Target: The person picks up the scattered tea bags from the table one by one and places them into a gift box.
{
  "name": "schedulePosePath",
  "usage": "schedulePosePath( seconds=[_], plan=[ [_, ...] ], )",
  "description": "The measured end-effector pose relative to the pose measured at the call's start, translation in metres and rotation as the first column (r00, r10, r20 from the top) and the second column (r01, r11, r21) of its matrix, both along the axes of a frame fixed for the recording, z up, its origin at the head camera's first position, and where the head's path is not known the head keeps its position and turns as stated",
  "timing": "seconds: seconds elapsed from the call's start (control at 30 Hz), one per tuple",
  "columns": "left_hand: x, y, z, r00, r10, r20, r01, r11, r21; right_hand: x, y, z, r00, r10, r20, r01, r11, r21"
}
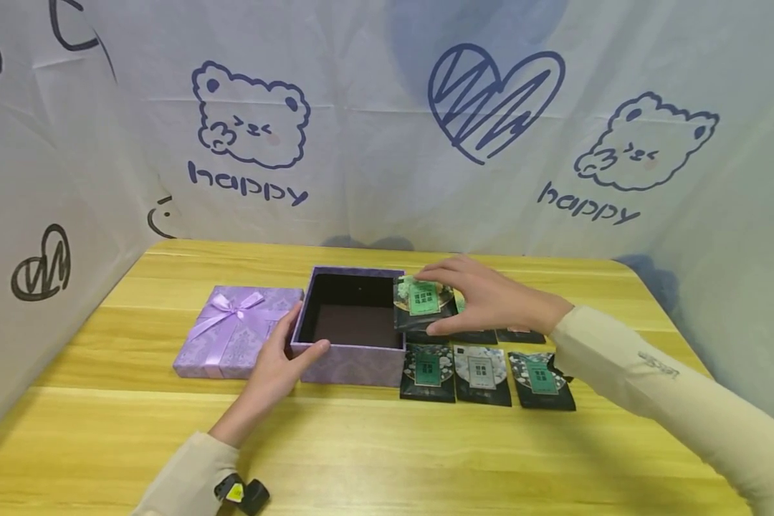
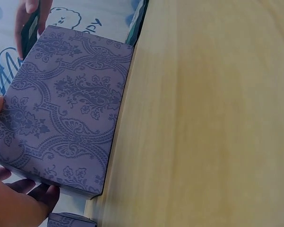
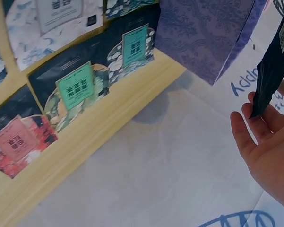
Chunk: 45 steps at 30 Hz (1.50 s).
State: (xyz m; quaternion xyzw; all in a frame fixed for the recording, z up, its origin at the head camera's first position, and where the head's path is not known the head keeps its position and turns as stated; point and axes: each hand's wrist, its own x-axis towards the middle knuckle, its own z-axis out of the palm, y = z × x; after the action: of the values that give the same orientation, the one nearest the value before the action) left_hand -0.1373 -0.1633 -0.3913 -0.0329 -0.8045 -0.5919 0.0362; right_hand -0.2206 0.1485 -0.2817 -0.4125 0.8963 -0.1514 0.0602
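A purple patterned gift box [image 1: 355, 367] stands uncovered on the table, its dark inside bare in the head view. My left hand [image 1: 276, 367] grips its left front corner, thumb at the front rim and fingers along the left side. Above the box's right edge, my right hand [image 1: 490, 295] pinches a dark sachet [image 1: 423, 299] with a green label between thumb and fingers. The right wrist view shows that sachet [image 3: 274, 61] nearly edge-on. Behind the hand, other sachets with a green label [image 3: 75, 87] and a pink label [image 3: 19, 139] lie partly hidden in the head view.
The purple lid [image 1: 209, 344] with its ribbon bow lies left of the box, close beside it. A front row of sachets runs to the right: green-labelled [image 1: 428, 373], pale [image 1: 482, 376] and another green-labelled [image 1: 542, 383]. A printed cloth [image 1: 374, 143] hangs behind the table.
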Motion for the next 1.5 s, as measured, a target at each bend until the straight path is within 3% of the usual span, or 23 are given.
schedulePosePath(
  seconds=[0.5,1.13,1.5],
  plan=[
    [0.000,-0.002,-0.002,1.000,0.009,0.003,-0.009,1.000,-0.002,-0.002,-0.039,0.008,0.995,-0.051,0.081,0.055,0.998,-0.044],
    [-0.001,-0.002,-0.003,1.000,-0.007,-0.002,0.007,1.000,0.017,-0.014,-0.088,-0.007,0.984,-0.002,0.180,0.020,0.995,-0.099],
    [-0.001,-0.002,-0.003,1.000,-0.006,0.006,0.006,1.000,0.015,-0.025,-0.105,-0.024,0.972,0.034,0.233,-0.002,0.991,-0.135]
  ],
)
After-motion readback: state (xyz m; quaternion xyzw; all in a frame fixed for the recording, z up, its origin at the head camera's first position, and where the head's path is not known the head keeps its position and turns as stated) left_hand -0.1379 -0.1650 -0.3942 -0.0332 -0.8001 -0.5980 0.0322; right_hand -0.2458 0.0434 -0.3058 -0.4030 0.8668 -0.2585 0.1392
